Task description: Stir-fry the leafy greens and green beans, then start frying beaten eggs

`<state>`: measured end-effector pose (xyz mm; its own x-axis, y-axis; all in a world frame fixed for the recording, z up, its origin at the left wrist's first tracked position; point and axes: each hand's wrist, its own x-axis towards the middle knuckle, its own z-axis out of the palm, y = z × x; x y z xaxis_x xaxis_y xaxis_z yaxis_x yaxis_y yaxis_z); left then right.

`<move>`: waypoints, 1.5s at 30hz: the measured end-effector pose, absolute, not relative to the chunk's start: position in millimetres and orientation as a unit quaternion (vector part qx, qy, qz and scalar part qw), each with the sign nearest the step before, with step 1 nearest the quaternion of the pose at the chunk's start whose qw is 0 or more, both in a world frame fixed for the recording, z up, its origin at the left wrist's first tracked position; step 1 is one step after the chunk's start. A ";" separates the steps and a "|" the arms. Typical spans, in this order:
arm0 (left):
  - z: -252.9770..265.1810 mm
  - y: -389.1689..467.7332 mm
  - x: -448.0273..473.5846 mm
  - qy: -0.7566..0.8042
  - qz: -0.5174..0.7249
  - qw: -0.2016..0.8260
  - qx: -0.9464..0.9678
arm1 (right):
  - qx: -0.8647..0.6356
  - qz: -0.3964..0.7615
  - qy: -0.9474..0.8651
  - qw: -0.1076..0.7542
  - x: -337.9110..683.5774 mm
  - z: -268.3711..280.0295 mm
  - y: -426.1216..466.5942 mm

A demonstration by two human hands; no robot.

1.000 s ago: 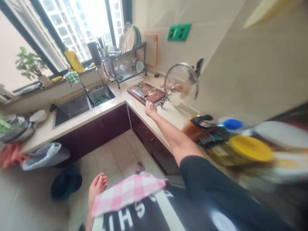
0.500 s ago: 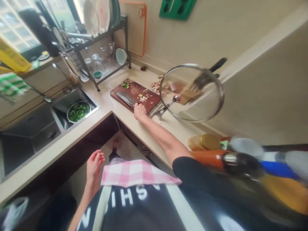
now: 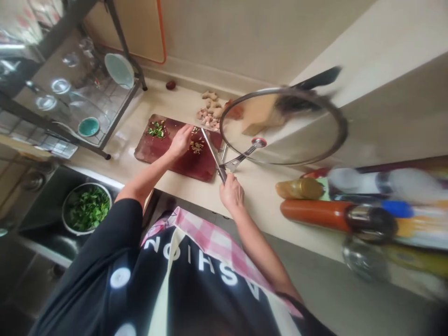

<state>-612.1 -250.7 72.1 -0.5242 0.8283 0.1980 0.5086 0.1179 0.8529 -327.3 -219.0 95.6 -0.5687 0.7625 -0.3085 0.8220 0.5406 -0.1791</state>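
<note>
The right hand (image 3: 232,192) grips the dark-handled steel knife (image 3: 211,150), likely stiff, safest by its handle (image 3: 222,174); the left hand (image 3: 181,141) is unclenched.

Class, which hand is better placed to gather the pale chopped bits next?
Probably the left hand: over the cutting board, beside the pale chopped bits; the right hand holds the knife.

White letters (image 3: 206,265) — "NOIHS" — on dark clothing (image 3: 199,303)

The glass lid (image 3: 297,133) (tilted) bars the way right of the cutting board (image 3: 191,167). Counter (image 3: 261,198) before it lies open.
</note>
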 end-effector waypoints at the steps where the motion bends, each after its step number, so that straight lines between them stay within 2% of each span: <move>1: 65.1 -232.4 -623.3 0.730 0.473 0.173 0.463 | 0.466 -0.152 0.866 0.104 -334.0 96.8 -220.7; 4: 46.7 -199.1 -642.2 0.734 0.436 0.188 0.486 | 0.491 -0.152 0.850 0.115 -349.8 98.1 -226.3; 8: 34.4 -197.4 -638.4 0.716 0.393 0.186 0.546 | 0.490 -0.171 0.849 0.095 -350.3 95.0 -229.8; 14: 33.0 -236.8 -625.6 0.714 0.443 0.130 0.526 | 0.466 -0.287 0.835 -0.051 -319.3 74.5 -236.0; 19: 25.0 -249.5 -647.6 0.752 0.445 0.077 0.480 | 0.525 -0.381 0.754 -0.107 -311.3 58.8 -252.2; 25: 2.6 -234.0 -633.0 0.791 0.409 0.083 0.448 | 0.543 -0.452 0.699 -0.107 -319.4 60.5 -248.5; 31: 4.5 -233.2 -599.3 0.722 0.429 0.110 0.532 | 0.535 -0.537 0.645 -0.093 -330.0 74.9 -241.9; 35: 10.4 -232.7 -617.7 0.749 0.429 0.082 0.498 | 0.525 -0.601 0.588 -0.128 -324.0 74.8 -257.1; 40: 11.9 -221.6 -622.6 0.767 0.346 0.123 0.527 | 0.521 -0.677 0.490 -0.172 -320.7 57.2 -285.5; 45: 9.1 -212.7 -594.4 0.751 0.360 0.134 0.538 | 0.510 -0.741 0.390 -0.197 -340.7 44.2 -305.1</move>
